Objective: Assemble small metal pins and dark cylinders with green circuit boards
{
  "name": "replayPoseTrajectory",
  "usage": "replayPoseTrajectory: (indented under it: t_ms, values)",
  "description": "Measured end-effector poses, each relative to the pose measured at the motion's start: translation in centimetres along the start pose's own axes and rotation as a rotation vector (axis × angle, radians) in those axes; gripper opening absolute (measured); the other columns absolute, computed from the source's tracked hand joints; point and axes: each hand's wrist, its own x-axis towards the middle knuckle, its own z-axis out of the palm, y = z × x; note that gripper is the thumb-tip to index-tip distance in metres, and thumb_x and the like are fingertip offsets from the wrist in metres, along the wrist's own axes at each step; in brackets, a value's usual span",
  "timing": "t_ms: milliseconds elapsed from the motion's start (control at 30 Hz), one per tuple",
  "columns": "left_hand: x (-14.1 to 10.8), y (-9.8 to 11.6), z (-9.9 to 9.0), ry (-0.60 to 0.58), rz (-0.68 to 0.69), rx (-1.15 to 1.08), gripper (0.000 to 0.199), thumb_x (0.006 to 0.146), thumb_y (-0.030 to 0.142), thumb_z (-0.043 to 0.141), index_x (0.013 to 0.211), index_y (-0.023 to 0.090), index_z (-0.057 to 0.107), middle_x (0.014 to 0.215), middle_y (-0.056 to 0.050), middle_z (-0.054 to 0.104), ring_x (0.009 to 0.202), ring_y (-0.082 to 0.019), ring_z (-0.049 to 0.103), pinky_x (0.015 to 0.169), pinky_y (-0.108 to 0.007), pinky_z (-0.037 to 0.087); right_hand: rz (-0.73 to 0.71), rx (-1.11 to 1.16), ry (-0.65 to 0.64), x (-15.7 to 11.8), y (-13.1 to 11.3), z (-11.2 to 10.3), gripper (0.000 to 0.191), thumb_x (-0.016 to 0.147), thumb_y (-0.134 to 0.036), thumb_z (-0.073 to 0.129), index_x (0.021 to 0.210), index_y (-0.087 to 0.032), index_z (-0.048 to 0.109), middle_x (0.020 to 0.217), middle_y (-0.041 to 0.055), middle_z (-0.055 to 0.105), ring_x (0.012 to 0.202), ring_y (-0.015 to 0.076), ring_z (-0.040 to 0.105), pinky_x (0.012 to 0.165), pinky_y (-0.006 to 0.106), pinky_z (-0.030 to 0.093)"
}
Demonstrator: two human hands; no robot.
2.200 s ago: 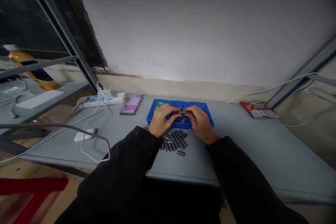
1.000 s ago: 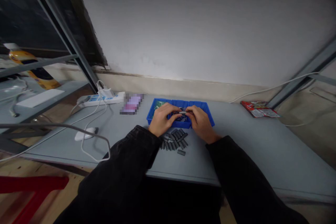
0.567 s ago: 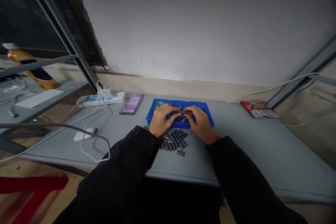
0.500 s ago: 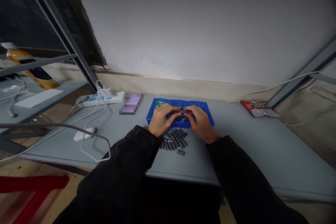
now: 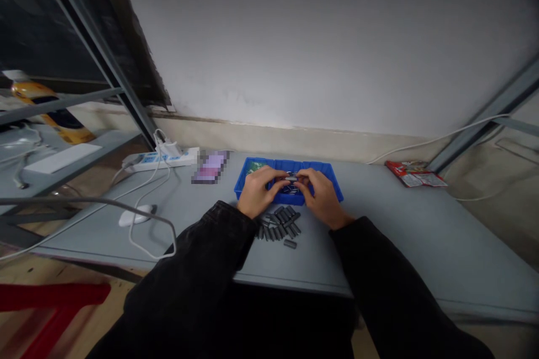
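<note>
Cylinder (image 5: 291, 179), single, small, grey, is pinched by both: two o'clock from the left hand (image 5: 258, 190), ten from the right hand (image 5: 322, 193); loose grey cylinders (image 5: 277, 233), too bunched to count, lie six o'clock of it.

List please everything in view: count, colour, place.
Tray: one, blue, desk centre.
Green contents: uncountable, green, tray left.
Pins: several, silvery, tray middle.
Cylinders: many, grey, before tray.
Phone: one, purple, left of tray.
Power strip: one, white, left rear.
Rounded device: one, white, desk left.
Packet: one, red, right rear.
Bottle: one, yellow, far left.
Cables: several, white, both sides.
Floor frame: one, red, lower left.
Desk: one, grey, centre.
Held piece: one, grey, between hands.
Left hand, right hand: two, bare, over tray.
</note>
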Motion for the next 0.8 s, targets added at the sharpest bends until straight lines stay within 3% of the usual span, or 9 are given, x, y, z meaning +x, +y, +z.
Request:
replayPoseTrajectory:
  t_ms: [800]
  values:
    - [0.02,0.17,-0.02,0.009,0.016,-0.029,0.012,0.092,0.026,0.067,0.099,0.017,0.071,0.094,-0.006,0.073,0.083,-0.015,0.066,0.082,-0.031,0.054,-0.044,-0.029,-0.016,0.1,-0.13,-0.12,0.018,0.103,-0.028,0.044,0.1,-0.021,0.06,0.092,0.0058,0.065,0.086,0.0212,0.06,0.079,0.035,0.044]
